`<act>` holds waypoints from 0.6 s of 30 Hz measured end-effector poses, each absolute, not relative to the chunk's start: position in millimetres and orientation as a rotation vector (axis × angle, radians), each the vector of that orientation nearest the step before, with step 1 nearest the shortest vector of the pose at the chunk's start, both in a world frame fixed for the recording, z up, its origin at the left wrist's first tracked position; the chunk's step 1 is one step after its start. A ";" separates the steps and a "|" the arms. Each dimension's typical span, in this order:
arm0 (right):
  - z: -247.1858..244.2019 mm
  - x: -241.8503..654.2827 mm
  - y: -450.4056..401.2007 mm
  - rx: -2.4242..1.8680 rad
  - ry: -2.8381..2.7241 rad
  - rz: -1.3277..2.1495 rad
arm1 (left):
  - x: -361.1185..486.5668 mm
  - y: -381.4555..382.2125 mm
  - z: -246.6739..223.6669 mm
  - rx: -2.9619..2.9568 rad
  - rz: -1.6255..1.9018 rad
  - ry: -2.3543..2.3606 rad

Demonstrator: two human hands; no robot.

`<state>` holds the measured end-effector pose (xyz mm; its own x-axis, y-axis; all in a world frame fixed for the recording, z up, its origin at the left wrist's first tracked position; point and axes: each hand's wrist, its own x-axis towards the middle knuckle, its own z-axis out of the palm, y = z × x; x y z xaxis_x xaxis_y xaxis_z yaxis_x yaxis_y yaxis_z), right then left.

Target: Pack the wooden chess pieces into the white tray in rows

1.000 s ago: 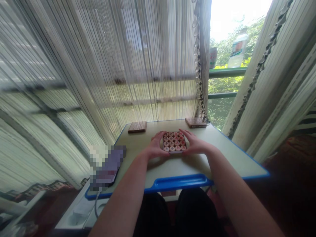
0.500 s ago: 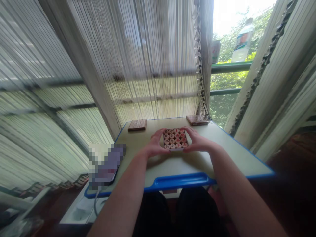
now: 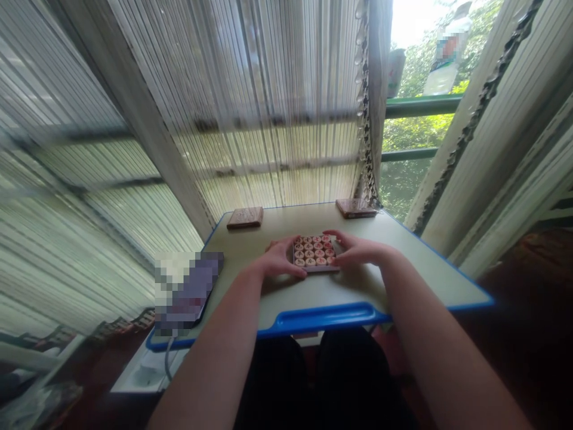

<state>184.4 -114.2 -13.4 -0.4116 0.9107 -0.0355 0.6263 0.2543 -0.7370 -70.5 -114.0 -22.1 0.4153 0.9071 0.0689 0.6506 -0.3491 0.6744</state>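
A shallow square box (image 3: 322, 269) holds rows of round Chinese chess pieces (image 3: 308, 246) with black and red characters. It looks to be resting on the table. My left hand (image 3: 281, 258) grips the box's left side, thumb at the near edge and fingers toward the far corner. At the right side is my right hand (image 3: 356, 248), its thumb and fingers spread apart. The right thumb tip is at the near right corner, by a red piece, and a fingertip reaches over the far right corner. A gap shows between the right palm and the box.
The pale table (image 3: 277, 298) has a blue rim with a moulded groove in front. Two brown flat cases (image 3: 245, 218) lie at its back corners, one left and one right. A blurred-out phone (image 3: 190, 295) with a cable is at left. String curtains (image 3: 277, 71) hang behind.
The box has come down slightly and left relative to the table. My right hand has loosened from its right side, its fingers lifting apart. The camera view has shifted a little.
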 end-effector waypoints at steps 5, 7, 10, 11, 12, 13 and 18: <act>-2.4 183.2 -116.1 -1.295 -2.093 0.763 | -72.4 -112.1 -23.4 2.075 0.588 1.345; -2.2 182.1 -115.1 -1.272 -2.133 0.702 | -71.1 -113.3 -21.3 2.067 0.579 1.364; -4.4 181.2 -113.2 -1.268 -2.179 0.726 | -69.0 -115.2 -17.8 2.062 0.555 1.391; -4.9 181.0 -112.7 -1.282 -2.188 0.738 | -68.5 -115.7 -16.9 2.060 0.550 1.400; -5.1 180.8 -112.5 -1.300 -2.197 0.749 | -68.3 -116.1 -16.2 2.057 0.549 1.406; -5.1 180.7 -112.5 -1.320 -2.202 0.756 | -68.3 -116.5 -15.6 2.052 0.552 1.405; -4.7 180.9 -112.9 -1.343 -2.213 0.791 | -68.7 -115.9 -16.2 2.014 0.576 1.392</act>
<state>180.9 -112.9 -4.7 -0.4375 0.8966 0.0680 0.6505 0.3678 -0.6645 -68.7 -115.9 -16.2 0.3504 0.9366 0.0073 0.6680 -0.2554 0.6990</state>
